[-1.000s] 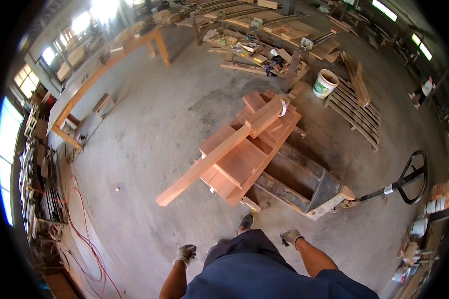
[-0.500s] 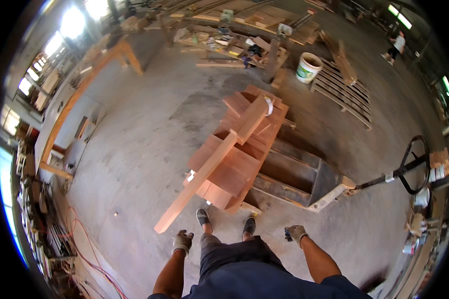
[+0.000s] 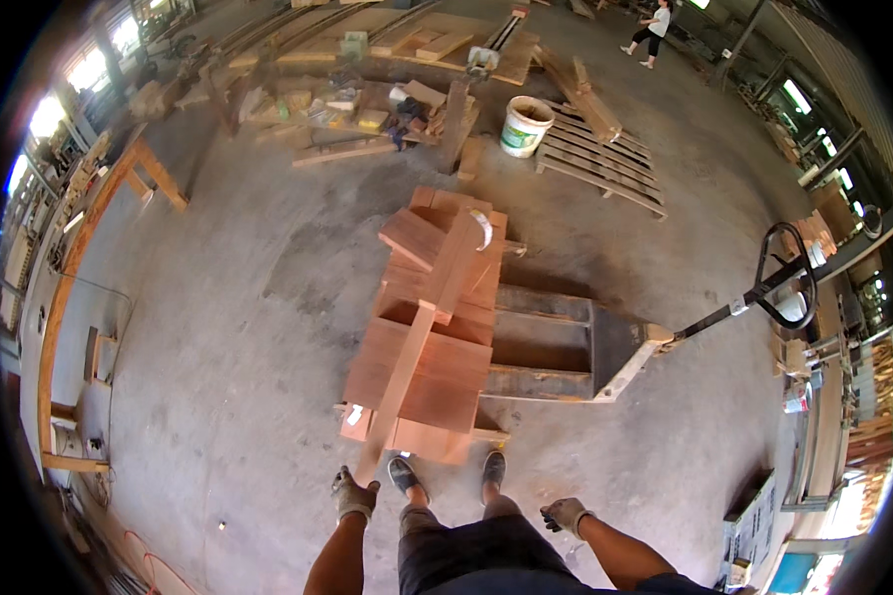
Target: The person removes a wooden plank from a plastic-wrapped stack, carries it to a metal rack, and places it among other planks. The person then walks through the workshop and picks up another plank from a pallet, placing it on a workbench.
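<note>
I stand with both shoes at the near end of a low stack of reddish wooden boards (image 3: 446, 382) that rests on a pallet truck (image 3: 615, 349). A long narrow plank (image 3: 412, 347) lies lengthwise on the stack, its near end sticking out toward me. My gloved left hand (image 3: 353, 494) hangs just below that plank end, fingers loosely curled, holding nothing that I can see. My gloved right hand (image 3: 566, 515) is out to the right of my legs, apart from the wood and empty.
The pallet truck's black handle (image 3: 786, 283) points right. Beyond the stack stand a white bucket (image 3: 524, 125), an empty wooden pallet (image 3: 605, 164) and scattered lumber (image 3: 367, 94). A long wooden frame (image 3: 79, 248) lines the left side. Another person (image 3: 653, 28) walks far off.
I have walked up to the board stack, which now lies right at my feet. My left hand has come up close to the long plank's near end.
</note>
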### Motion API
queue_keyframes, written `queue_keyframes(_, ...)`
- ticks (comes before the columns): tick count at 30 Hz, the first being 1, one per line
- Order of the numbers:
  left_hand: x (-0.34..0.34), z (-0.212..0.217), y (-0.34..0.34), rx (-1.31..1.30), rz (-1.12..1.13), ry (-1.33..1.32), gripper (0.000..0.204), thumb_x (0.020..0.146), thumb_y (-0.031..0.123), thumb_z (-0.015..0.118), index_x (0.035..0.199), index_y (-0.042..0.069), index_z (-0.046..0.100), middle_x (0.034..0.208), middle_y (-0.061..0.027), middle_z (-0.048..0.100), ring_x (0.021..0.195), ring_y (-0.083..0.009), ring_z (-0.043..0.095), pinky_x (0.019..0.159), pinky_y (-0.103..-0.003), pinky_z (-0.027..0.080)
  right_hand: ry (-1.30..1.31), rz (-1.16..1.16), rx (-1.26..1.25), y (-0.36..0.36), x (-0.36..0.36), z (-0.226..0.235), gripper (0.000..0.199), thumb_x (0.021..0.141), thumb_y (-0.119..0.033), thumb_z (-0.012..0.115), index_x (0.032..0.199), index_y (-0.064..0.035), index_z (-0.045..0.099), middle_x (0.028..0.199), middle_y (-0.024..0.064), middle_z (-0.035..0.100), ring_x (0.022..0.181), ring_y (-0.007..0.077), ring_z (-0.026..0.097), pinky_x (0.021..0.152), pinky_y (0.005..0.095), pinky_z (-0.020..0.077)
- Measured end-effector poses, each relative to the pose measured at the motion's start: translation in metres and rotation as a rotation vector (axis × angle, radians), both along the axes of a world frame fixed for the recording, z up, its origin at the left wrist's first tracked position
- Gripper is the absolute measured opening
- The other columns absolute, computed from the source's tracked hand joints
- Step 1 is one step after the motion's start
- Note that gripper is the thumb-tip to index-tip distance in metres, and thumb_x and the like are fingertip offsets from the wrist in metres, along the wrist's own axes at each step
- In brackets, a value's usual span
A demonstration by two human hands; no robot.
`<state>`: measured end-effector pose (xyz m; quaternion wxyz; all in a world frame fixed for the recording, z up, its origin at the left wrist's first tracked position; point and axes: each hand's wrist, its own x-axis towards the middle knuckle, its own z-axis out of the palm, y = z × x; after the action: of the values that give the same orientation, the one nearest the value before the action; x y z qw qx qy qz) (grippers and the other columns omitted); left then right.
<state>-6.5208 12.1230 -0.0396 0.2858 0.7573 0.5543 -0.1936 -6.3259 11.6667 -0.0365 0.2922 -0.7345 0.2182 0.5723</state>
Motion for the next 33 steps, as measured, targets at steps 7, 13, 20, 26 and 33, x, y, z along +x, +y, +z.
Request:
queue_keyframes(7,0.003,-0.029,0.004,-0.105,0.024,0.004,0.097,0.076,0.041,0.082,0.15,-0.001,0.036,0.144,-0.0276,0.05,0.135,-0.0427,0.046,0.112,-0.047,0.04,-0.289,0.238,0.209,0.102,0.047,-0.028,0.031,0.097,-0.03,0.067,0.089,-0.0005,0.071,0.072,0.009,0.069,0.059,0.0162,0.064,0.054,0.0325,0.0538)
queue_keyframes(13,-0.007,-0.039,-0.006,-0.044,0.063,-0.067,0.096,0.075,0.036,0.082,0.15,-0.002,0.035,0.142,-0.0282,0.052,0.131,-0.0441,0.049,0.11,-0.048,0.042,-0.62,0.33,0.407,0.244,0.158,-0.054,0.021,0.095,-0.028,0.066,0.089,-0.0082,0.064,0.071,0.0064,0.065,0.056,0.017,0.06,0.054,0.0338,0.0497)
queue_keyframes(20,-0.011,-0.065,-0.009,-0.017,0.08,-0.133,0.087,0.074,0.026,0.082,0.146,0.001,0.041,0.132,-0.0278,0.059,0.122,-0.0446,0.056,0.103,-0.047,0.047,-0.752,0.179,0.362,0.366,0.247,-0.078,0.035,0.096,-0.037,0.065,0.113,-0.007,0.055,0.09,0.0082,0.066,0.071,0.0185,0.063,0.063,0.0343,0.0516)
queue_keyframes(26,-0.015,-0.071,-0.01,0.019,0.02,-0.18,0.074,0.073,0.024,0.081,0.135,-0.001,0.05,0.126,-0.0256,0.062,0.117,-0.0432,0.059,0.1,-0.048,0.049,-0.777,0.189,0.199,0.418,0.295,-0.087,0.062,0.096,-0.049,0.061,0.138,-0.0044,0.053,0.101,0.0143,0.071,0.082,0.0233,0.069,0.072,0.0385,0.056)
queue_keyframes(33,-0.012,-0.058,-0.007,0.003,0.025,-0.162,0.072,0.073,0.024,0.081,0.134,-0.001,0.051,0.123,-0.0251,0.064,0.114,-0.0431,0.059,0.099,-0.048,0.049,-0.575,-0.049,0.311,0.435,0.285,-0.033,0.042,0.103,-0.037,0.056,0.13,-0.0055,0.055,0.103,0.0062,0.066,0.072,0.0169,0.068,0.059,0.0294,0.0572)
